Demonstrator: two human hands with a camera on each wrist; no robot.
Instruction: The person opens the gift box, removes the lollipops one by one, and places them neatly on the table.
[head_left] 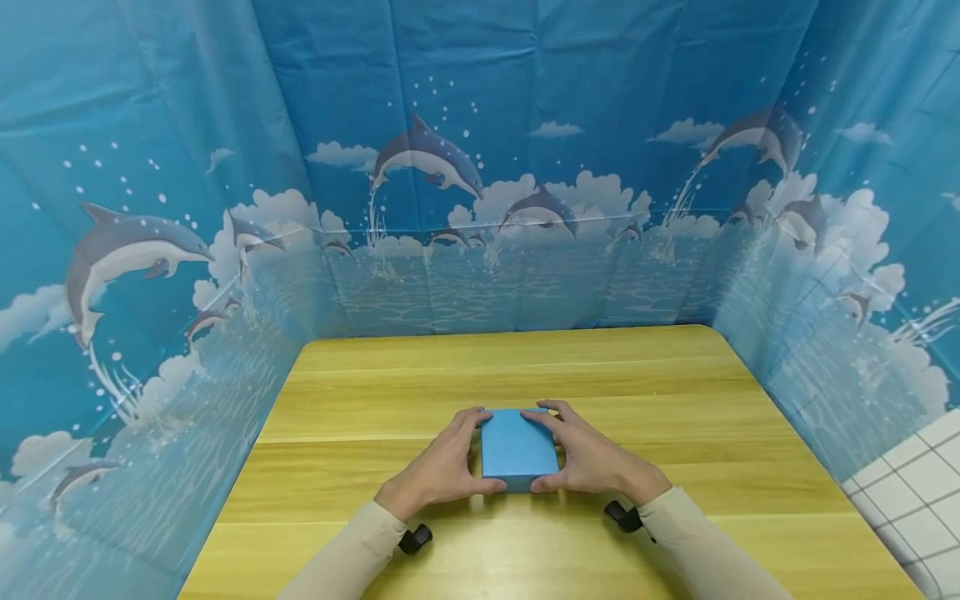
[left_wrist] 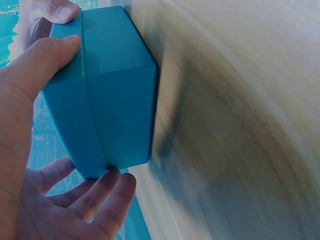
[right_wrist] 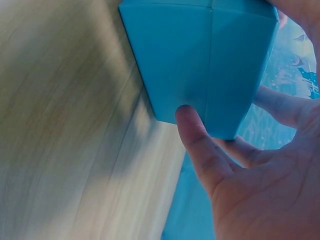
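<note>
A blue lidded box (head_left: 519, 444) sits on the wooden table, with a thin seam running round its sides below the top. My left hand (head_left: 442, 467) grips its left side, the thumb on the near face and the fingertips at the far edge. From the other side my right hand (head_left: 596, 454) holds it the same way, one finger lying along the far top corner. In the left wrist view both thumbs press the near face of the box (left_wrist: 120, 110) around the seam. The right wrist view shows a fingertip against the right face of the box (right_wrist: 170, 60).
The yellow wood-grain table (head_left: 360, 392) has rounded far corners. A blue curtain printed with dolphins (head_left: 427, 158) hangs close along its back and both sides. White tiles (head_left: 918, 492) show at the lower right. Black wrist cameras (head_left: 415, 539) sit below each wrist.
</note>
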